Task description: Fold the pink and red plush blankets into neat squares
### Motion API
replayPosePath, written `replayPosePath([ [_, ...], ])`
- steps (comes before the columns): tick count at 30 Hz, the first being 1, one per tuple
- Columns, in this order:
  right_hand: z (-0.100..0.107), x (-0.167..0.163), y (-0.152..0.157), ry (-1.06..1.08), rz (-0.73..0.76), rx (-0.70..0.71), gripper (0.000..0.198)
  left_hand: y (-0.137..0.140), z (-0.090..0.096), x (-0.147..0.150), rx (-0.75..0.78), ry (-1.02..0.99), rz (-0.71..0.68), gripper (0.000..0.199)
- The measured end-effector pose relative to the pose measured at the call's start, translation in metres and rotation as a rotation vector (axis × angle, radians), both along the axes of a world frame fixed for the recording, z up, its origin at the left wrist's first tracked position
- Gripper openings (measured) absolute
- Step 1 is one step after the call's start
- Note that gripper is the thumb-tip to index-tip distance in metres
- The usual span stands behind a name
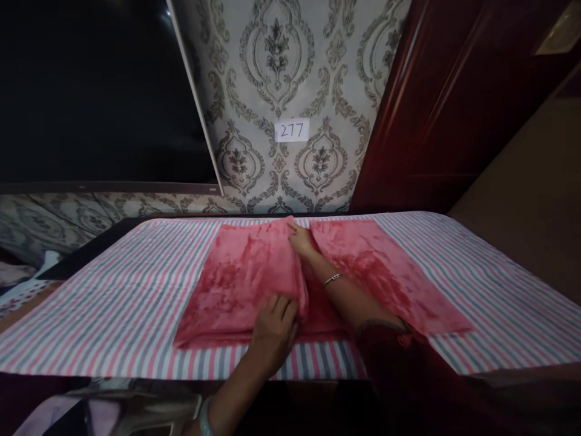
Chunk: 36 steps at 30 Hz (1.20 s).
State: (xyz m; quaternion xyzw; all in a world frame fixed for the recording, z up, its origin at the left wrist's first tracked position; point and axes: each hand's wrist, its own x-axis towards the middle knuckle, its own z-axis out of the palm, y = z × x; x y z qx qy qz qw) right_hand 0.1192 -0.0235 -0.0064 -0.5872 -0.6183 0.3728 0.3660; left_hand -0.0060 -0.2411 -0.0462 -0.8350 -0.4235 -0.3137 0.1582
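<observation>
A pink-red plush cloth (pixel 245 272) lies folded on a striped sheet (pixel 140 290), its left part stacked in layers. To the right, a flatter part of the same cloth spreads out, with a darker strip between the two. My left hand (pixel 275 327) is closed at the near right corner of the stacked part, fingers curled over its edge. At the far right corner of that stack, my right hand (pixel 299 238) is closed on the edge, its index finger stretched along the top. The undersides of the fingers are partly hidden.
A large dark television screen (pixel 100 91) stands at the back left. Behind the table are patterned wallpaper (pixel 276 54) with a paper label (pixel 292 130) reading 277, and a dark red wooden panel (pixel 422 109). Blurred items lie below the table's front left edge.
</observation>
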Motion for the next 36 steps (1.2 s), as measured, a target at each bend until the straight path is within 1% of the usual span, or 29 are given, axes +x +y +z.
replayPosePath([
  [2, -0.007, 0.007, -0.001, -0.065, -0.024, -0.022, 0.073, 0.002, -0.007, 0.005, -0.08, 0.063, -0.021, 0.03],
  [6, -0.014, 0.01, -0.003, -0.157, -0.029, -0.032, 0.071, 0.002, -0.014, 0.01, -0.142, 0.087, -0.001, 0.03],
  [10, -0.005, 0.008, -0.008, -0.202, 0.008, -0.029, 0.068, -0.001, -0.009, 0.011, -0.203, 0.096, 0.008, 0.032],
  [12, 0.002, 0.014, -0.013, -0.216, 0.031, -0.004, 0.066, -0.003, -0.004, 0.009, -0.248, 0.086, -0.001, 0.033],
  [14, 0.009, 0.03, -0.019, -0.227, 0.042, 0.039, 0.066, -0.004, 0.003, 0.004, -0.296, 0.073, -0.052, 0.035],
  [16, 0.015, 0.056, -0.025, -0.288, 0.04, 0.134, 0.066, -0.004, 0.01, -0.002, -0.343, 0.043, -0.125, 0.038],
  [19, 0.019, 0.098, -0.036, -0.509, -0.001, 0.296, 0.066, -0.001, 0.018, -0.01, -0.424, -0.017, -0.182, 0.038],
  [20, 0.017, 0.109, -0.04, -0.602, -0.027, 0.319, 0.066, 0.0, 0.019, -0.011, -0.451, -0.024, -0.184, 0.036],
  [21, 0.014, 0.117, -0.044, -0.688, -0.047, 0.313, 0.066, 0.001, 0.02, -0.011, -0.474, -0.021, -0.184, 0.034],
  [22, 0.009, 0.123, -0.049, -0.769, -0.051, 0.285, 0.065, 0.002, 0.021, -0.01, -0.487, -0.011, -0.18, 0.034],
  [24, -0.004, 0.125, -0.058, -0.893, -0.012, 0.223, 0.062, 0.003, 0.022, -0.008, -0.489, 0.014, -0.169, 0.037],
  [26, -0.019, 0.122, -0.064, -0.948, 0.034, 0.199, 0.06, 0.004, 0.027, -0.007, -0.503, 0.028, -0.171, 0.042],
  [28, -0.028, 0.117, -0.066, -0.95, 0.036, 0.206, 0.06, 0.009, 0.039, -0.008, -0.568, 0.031, -0.207, 0.041],
  [30, -0.029, 0.116, -0.066, -0.927, 0.029, 0.199, 0.06, 0.022, 0.054, -0.008, -0.646, 0.014, -0.262, 0.033],
  [32, -0.021, 0.117, -0.068, -0.898, 0.048, 0.158, 0.058, 0.046, 0.071, -0.006, -0.704, -0.046, -0.299, 0.028],
  [34, -0.009, 0.119, -0.077, -0.87, 0.079, 0.128, 0.056, 0.08, 0.084, 0.001, -0.792, -0.151, -0.309, 0.028],
  [36, 0.001, 0.12, -0.096, -0.839, 0.112, 0.155, 0.054, 0.121, 0.092, 0.012, -0.963, -0.297, -0.288, 0.028],
])
